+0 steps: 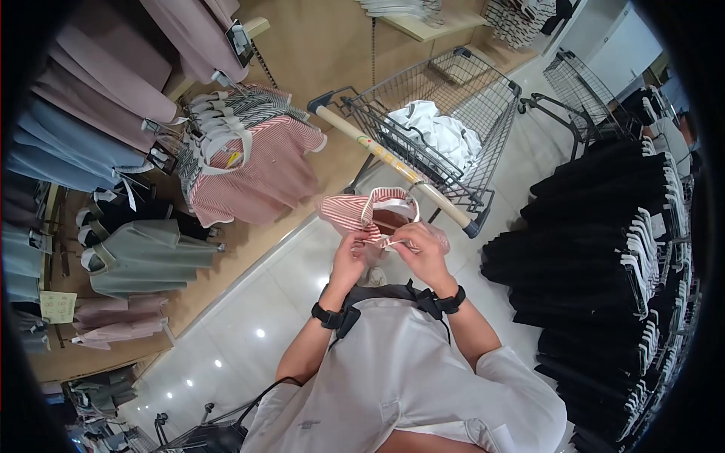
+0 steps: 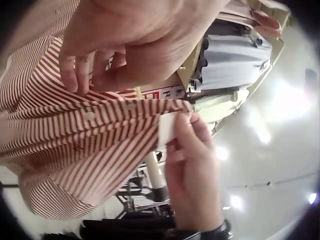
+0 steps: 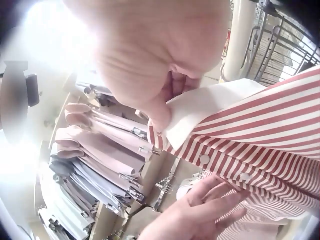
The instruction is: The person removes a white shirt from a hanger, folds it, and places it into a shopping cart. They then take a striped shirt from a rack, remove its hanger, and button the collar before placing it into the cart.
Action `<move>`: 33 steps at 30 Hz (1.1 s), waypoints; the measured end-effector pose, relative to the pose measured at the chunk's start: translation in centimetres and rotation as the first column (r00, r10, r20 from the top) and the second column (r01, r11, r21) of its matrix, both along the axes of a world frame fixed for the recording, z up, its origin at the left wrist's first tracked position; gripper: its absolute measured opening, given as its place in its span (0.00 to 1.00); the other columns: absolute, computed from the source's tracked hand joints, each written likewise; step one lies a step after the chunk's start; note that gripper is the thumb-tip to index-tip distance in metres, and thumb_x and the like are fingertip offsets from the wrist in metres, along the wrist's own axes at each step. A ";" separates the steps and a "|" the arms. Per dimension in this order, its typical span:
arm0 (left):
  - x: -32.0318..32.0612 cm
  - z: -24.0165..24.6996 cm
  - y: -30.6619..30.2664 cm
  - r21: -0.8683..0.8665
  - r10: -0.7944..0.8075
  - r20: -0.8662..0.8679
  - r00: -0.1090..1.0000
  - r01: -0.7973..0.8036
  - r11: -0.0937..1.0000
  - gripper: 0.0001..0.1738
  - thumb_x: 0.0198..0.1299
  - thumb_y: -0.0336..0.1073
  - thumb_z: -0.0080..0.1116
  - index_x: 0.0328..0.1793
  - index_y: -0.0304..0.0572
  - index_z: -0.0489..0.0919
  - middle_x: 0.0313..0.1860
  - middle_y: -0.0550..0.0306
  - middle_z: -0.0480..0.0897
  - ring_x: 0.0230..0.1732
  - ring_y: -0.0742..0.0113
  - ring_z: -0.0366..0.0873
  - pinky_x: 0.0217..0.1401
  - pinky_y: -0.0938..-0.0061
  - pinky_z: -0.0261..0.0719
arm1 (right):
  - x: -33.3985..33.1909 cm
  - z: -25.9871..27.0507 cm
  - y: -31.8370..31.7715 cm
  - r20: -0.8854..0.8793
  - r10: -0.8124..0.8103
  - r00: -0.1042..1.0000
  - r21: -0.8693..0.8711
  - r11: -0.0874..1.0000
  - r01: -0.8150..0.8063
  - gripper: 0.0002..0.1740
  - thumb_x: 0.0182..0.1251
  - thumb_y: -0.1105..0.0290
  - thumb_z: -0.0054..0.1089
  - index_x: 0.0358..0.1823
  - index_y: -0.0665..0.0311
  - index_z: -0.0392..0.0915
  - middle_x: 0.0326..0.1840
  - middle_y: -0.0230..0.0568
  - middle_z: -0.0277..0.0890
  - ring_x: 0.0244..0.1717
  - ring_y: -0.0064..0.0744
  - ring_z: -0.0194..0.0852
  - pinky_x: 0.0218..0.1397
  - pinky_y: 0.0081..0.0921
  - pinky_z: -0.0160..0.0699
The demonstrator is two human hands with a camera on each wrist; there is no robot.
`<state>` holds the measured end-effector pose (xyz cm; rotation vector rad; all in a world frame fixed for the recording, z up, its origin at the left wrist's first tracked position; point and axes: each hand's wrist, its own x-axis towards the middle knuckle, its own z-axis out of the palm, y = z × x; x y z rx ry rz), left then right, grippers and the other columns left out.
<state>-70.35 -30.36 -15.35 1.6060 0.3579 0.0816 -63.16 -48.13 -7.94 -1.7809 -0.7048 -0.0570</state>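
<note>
Soft, floppy red-and-white striped fabric shirt (image 1: 347, 211), featherlight imo: left hand (image 1: 349, 260) pinches its buttoned placket (image 2: 110, 112), right hand (image 1: 425, 253) pinches the white collar (image 3: 210, 107), the firmest grab spots.

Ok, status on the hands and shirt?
Left grip, right grip: both pinching striped shirt near its buttons. Shirt held up. Shopping cart close ahead.

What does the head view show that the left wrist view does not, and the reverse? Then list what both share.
Only the head view: white garments heaped in a wire cart, and the person's own white top. Only the left wrist view: small buttons along the shirt's placket, close up. Both: the left hand and right hand holding a red-and-white striped shirt, the right pinching its white edge.
</note>
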 end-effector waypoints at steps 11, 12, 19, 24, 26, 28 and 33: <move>1.7 0.1 -2.0 0.313 -0.061 0.277 0.959 -0.030 0.949 0.13 0.57 0.21 0.64 0.49 0.36 0.79 0.46 0.57 0.79 0.49 0.66 0.80 0.50 0.77 0.79 | -0.2 -1.4 -0.8 -0.361 -0.047 0.931 0.066 0.995 0.075 0.11 0.59 0.79 0.68 0.42 0.66 0.79 0.42 0.36 0.81 0.45 0.28 0.78 0.51 0.24 0.74; 1.7 0.3 -2.1 0.300 -0.054 0.254 0.966 -0.025 0.954 0.10 0.59 0.22 0.63 0.47 0.35 0.80 0.43 0.58 0.80 0.48 0.69 0.80 0.50 0.78 0.78 | -0.2 -2.0 -0.9 -0.409 -0.058 0.911 0.071 0.993 0.095 0.12 0.59 0.78 0.67 0.44 0.66 0.78 0.42 0.36 0.80 0.44 0.28 0.77 0.51 0.24 0.74; 1.1 2.7 -0.9 -0.254 0.028 0.120 0.992 0.003 0.967 0.09 0.68 0.25 0.55 0.52 0.35 0.77 0.46 0.61 0.80 0.44 0.79 0.77 0.49 0.83 0.76 | 1.1 -0.2 -0.9 -0.207 0.082 0.975 -0.123 0.986 -0.109 0.18 0.60 0.74 0.66 0.52 0.64 0.76 0.43 0.39 0.74 0.47 0.35 0.75 0.51 0.28 0.74; 1.4 2.9 -1.5 -0.156 -0.005 0.145 0.989 0.028 0.987 0.08 0.68 0.27 0.56 0.51 0.35 0.78 0.43 0.61 0.81 0.40 0.79 0.77 0.44 0.83 0.76 | 0.2 -0.5 1.0 -0.084 0.091 0.992 -0.129 0.986 -0.101 0.17 0.59 0.74 0.66 0.51 0.63 0.79 0.43 0.42 0.75 0.47 0.45 0.76 0.49 0.34 0.76; 1.3 2.5 -1.4 -0.139 0.018 0.151 0.988 0.003 0.990 0.09 0.67 0.27 0.57 0.51 0.35 0.79 0.41 0.61 0.82 0.38 0.79 0.77 0.41 0.83 0.76 | 0.3 -1.2 1.3 -0.030 -0.002 1.000 -0.166 0.986 -0.003 0.12 0.59 0.76 0.65 0.45 0.64 0.81 0.41 0.41 0.78 0.44 0.46 0.78 0.48 0.35 0.76; 1.1 2.3 -1.4 -0.009 0.069 0.113 0.991 -0.069 0.998 0.09 0.67 0.28 0.58 0.51 0.34 0.79 0.40 0.60 0.84 0.37 0.79 0.78 0.41 0.82 0.77 | 0.3 -0.7 1.5 0.008 -0.011 1.000 -0.163 0.986 0.012 0.11 0.57 0.77 0.66 0.43 0.64 0.82 0.40 0.41 0.79 0.43 0.46 0.78 0.48 0.35 0.76; 1.0 3.8 -1.4 0.070 0.023 0.150 0.988 -0.034 0.997 0.08 0.66 0.28 0.59 0.49 0.34 0.80 0.40 0.57 0.85 0.36 0.75 0.80 0.41 0.79 0.78 | 0.9 -1.7 1.3 0.106 0.019 0.994 -0.176 0.984 0.000 0.11 0.53 0.79 0.67 0.40 0.65 0.82 0.40 0.42 0.80 0.43 0.46 0.79 0.46 0.35 0.77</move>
